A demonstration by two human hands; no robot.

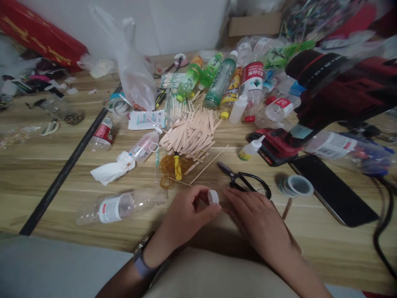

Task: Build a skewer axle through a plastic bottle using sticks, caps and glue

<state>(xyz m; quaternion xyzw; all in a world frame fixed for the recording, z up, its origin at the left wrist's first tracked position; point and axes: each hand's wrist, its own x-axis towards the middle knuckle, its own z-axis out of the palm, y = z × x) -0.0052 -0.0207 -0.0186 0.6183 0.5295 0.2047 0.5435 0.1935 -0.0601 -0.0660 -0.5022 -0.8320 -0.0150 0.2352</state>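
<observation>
My left hand pinches a white bottle cap between thumb and fingers, above the near part of the table. Close on its right is my right hand, palm down with fingers stretched toward the left hand; its thumb is hidden and I see nothing held in it. Just beyond those fingers lie black-handled scissors. An uncapped clear plastic bottle rests on its side left of my left hand. A brown wooden stick shows beside my right hand.
Wooden craft sticks are heaped mid-table, with rubber bands and a yellow-handled tool in front. A glue bottle, red cordless drill, tape rolls and phone occupy the right. Several bottles lie behind.
</observation>
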